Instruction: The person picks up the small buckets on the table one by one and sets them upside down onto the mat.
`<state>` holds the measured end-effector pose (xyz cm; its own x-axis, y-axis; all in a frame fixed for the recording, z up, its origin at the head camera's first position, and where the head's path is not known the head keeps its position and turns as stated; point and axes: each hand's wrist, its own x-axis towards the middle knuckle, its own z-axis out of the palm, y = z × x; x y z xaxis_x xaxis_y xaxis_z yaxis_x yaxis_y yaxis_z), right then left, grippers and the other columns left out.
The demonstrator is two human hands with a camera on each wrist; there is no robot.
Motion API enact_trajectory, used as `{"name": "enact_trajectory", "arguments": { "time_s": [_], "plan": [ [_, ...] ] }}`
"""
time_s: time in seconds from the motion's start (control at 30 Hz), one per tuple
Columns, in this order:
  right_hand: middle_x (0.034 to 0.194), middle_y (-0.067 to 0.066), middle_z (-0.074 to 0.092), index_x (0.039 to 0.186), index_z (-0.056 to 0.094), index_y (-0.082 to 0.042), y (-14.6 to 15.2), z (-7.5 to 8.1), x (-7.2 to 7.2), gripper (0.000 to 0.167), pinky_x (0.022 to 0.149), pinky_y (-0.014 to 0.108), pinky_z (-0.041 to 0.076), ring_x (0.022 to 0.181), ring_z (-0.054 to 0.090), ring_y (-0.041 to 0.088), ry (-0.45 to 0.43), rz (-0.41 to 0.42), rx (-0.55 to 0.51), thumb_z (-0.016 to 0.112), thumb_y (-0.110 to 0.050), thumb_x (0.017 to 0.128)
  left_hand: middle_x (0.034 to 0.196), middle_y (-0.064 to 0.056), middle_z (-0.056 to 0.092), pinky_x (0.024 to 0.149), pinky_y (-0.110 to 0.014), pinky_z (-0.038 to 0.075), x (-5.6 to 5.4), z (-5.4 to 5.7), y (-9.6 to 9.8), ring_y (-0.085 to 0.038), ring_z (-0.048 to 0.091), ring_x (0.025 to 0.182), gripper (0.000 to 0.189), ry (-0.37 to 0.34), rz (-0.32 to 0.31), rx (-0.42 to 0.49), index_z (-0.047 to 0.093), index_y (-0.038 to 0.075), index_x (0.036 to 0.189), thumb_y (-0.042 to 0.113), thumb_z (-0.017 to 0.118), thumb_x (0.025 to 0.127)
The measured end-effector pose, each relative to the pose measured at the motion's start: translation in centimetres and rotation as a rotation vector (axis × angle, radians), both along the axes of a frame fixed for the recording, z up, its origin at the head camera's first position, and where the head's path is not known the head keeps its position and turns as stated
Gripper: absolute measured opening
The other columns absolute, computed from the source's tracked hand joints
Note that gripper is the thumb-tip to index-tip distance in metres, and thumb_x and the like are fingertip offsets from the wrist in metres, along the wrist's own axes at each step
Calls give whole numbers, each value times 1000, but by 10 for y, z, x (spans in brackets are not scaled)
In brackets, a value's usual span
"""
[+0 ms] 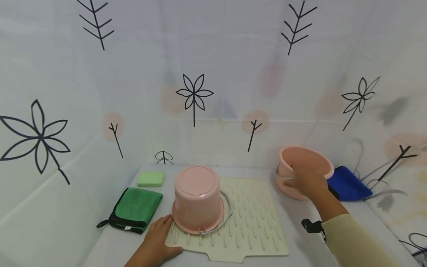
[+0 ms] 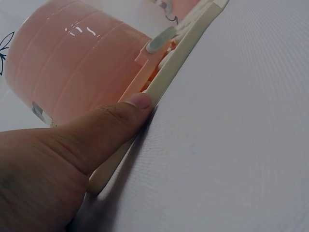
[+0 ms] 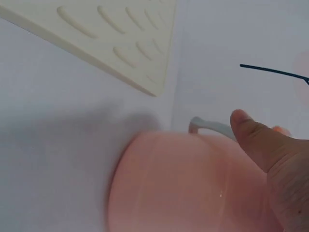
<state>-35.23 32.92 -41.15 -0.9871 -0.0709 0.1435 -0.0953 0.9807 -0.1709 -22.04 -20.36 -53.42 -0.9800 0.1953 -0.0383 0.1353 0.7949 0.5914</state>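
A pink bucket [image 1: 199,196] stands upside down on a cream ridged draining mat [image 1: 257,222], its pale handle [image 1: 230,209] lying along the right of its rim. My left hand [image 1: 158,239] lies around the mat's front left corner. In the left wrist view its straight thumb [image 2: 116,123] touches the mat's edge, close to the bucket's rim. Right of the mat, a second pink bucket [image 1: 290,191] stands mouth up. My right hand [image 1: 308,181] grips its rim, the fingers reaching inside and partly hidden. The thumb [image 3: 260,140] lies by the grey handle [image 3: 212,125] outside.
A folded green cloth [image 1: 138,207] with black trim and a light green sponge [image 1: 151,179] lie left of the mat. Behind the right hand is a blue cloth-like piece [image 1: 348,185]. White patterned sheeting [image 1: 220,148] closes off the back and sides.
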Motion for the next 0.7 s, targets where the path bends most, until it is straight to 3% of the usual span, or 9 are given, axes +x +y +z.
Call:
{"name": "enact_trajectory", "arguments": {
  "time_s": [0.07,0.17,0.3,0.43,0.7],
  "plan": [
    [70,3,61,128,62,-1,-2,0,0,70,57,31,51,66,59,20,-21,-7,15,86,-50,84,163,-19,40,117,-71,30,0,-1,-1,-49,31,149,124,-7,7,0,37,0,160,63,92,68],
    [65,1,56,127,63,-2,-4,-3,3,65,55,29,45,61,56,18,-19,-32,40,82,-50,87,163,-18,40,117,-71,30,0,-3,-1,-49,31,149,125,-7,6,3,37,1,161,64,91,68],
    [63,1,54,115,67,-5,-6,-8,8,51,56,31,42,61,53,19,75,-33,59,84,-44,87,163,-18,40,117,-71,30,-1,-4,-1,-48,31,149,125,0,5,3,37,1,160,65,91,68],
    [61,1,48,95,61,-9,-6,-12,13,40,54,32,38,58,49,19,169,-7,93,86,-40,86,162,-18,40,117,-70,31,-2,-4,-1,-48,31,149,125,11,7,-2,38,1,160,66,90,68],
    [62,-2,53,106,68,-9,-5,-16,21,36,54,29,41,59,49,17,218,72,135,87,-32,86,162,-20,40,117,-70,31,-1,-4,-1,-49,32,149,124,6,-1,-7,37,-1,160,65,90,69]
  ]
}}
